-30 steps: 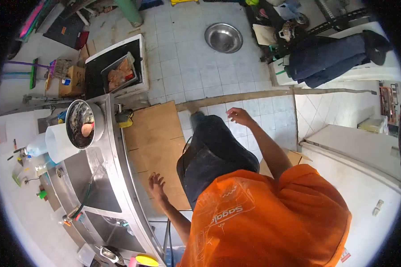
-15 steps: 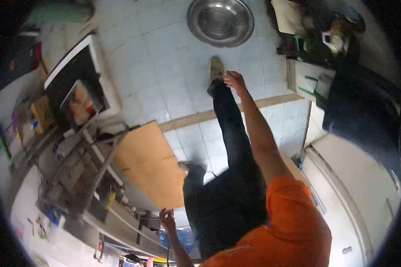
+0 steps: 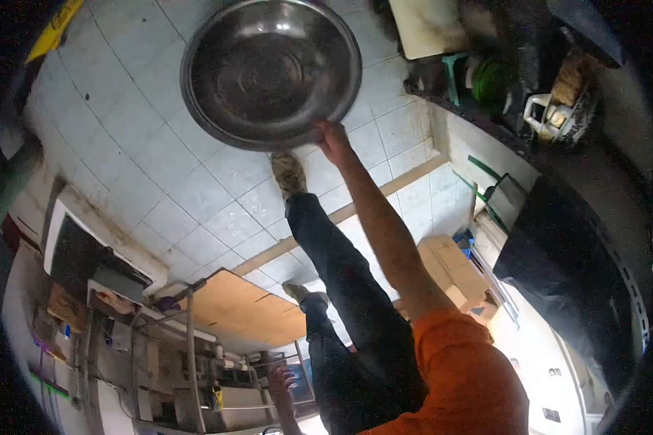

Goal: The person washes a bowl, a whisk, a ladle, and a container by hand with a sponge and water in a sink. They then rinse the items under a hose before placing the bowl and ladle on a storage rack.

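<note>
A large, round metal basin (image 3: 218,119) is at the top of the head view, its hollow side facing me. My right hand (image 3: 331,139) is stretched out to its near rim, fingers closed at the edge. My left hand (image 3: 281,380) hangs low beside my body with its fingers apart and nothing in it. My front shoe (image 3: 289,176) is just below the basin's near edge.
Pale tiles (image 3: 189,210) cover the floor, crossed by a raised strip (image 3: 348,210). A brown board (image 3: 239,308) stands by a metal rack (image 3: 192,348) on the left. Cardboard boxes (image 3: 453,272) are on the right, with a white container (image 3: 548,116) further up.
I have stepped towards the basin, which looks much larger in view. My right hand has reached its rim and closed there. The left hand still hangs low, holding nothing.
</note>
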`<state>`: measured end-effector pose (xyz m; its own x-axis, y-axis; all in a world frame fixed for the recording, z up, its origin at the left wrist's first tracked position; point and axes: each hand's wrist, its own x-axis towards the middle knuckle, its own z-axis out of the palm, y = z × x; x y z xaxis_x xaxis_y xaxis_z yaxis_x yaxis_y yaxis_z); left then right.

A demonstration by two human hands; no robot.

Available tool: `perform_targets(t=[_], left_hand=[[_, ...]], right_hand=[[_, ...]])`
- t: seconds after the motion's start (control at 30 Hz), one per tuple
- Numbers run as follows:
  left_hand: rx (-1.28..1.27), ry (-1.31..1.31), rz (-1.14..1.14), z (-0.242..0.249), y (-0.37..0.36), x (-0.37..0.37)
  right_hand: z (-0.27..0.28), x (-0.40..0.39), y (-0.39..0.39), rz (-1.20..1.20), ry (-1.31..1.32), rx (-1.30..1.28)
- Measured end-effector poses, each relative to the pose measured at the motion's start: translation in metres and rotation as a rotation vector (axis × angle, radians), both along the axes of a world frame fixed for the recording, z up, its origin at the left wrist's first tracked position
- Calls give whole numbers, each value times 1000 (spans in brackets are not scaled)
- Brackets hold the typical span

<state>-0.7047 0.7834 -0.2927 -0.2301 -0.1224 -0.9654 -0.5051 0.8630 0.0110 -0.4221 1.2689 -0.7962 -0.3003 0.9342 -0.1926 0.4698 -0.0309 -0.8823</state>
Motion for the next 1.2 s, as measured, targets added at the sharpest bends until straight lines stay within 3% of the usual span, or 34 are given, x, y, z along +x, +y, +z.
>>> perform_targets(t=[0.07,0.13,0.2,0.27,0.3,0.33,0.4,0.43,0.5,0.53,0.6,0.63,0.67,0.7,0.73,0.77,0.8,0.83,0.87,0.93,0.97,1.03,1.17,1.2], left_hand=[[19,-6,-2,10,19,-10],[36,-6,-1,16,37,-17],[53,-6,0,20,53,-24],[62,-10,-4,26,66,-28],[71,-12,1,25,74,-30],[79,-13,5,25,80,-33],[100,-23,10,24,88,-35],[118,-60,-20,22,89,-35],[131,-129,-81,25,84,-36],[130,-124,-85,26,85,-37],[239,-176,187,28,85,-38],[235,-166,188,28,83,-38],[125,-123,6,27,81,-37],[15,-82,-174,25,79,-37],[9,-77,-170,21,74,-42],[95,-171,92,20,70,-49],[182,-264,353,24,88,-47],[24,-54,-110,32,106,-34],[17,-52,-105,33,118,-32],[76,-112,-561,36,127,-30],[74,-113,-559,34,116,-30],[43,-107,74,29,86,-30],[118,-130,172,32,75,-35],[87,-103,87,30,70,-35]], right_hand=[[89,4,23,-410,443,-540],[172,37,33,32,-310,41],[145,82,21,-609,496,-501],[204,83,57,-690,309,-280],[278,54,108,-972,694,-544],[279,65,122,-1123,835,-564],[276,68,138,-917,604,-108],[261,82,149,-912,613,-93],[210,131,157,-807,23,117],[181,155,168,-811,27,115],[134,185,190,-767,-217,389],[184,156,223,-953,368,217],[240,122,257,-1207,974,136],[234,137,265,-1054,136,308],[236,148,274,-779,-674,438],[236,155,280,-773,-668,431],[254,153,295,-780,-580,437],[265,152,304,-786,-492,444],[254,161,305,-780,-491,438],[223,187,308,-842,-356,403],[220,192,305,-839,-357,400],[217,191,301,-766,-101,380],[225,173,297,-796,181,337],[228,173,298,-987,693,172]])
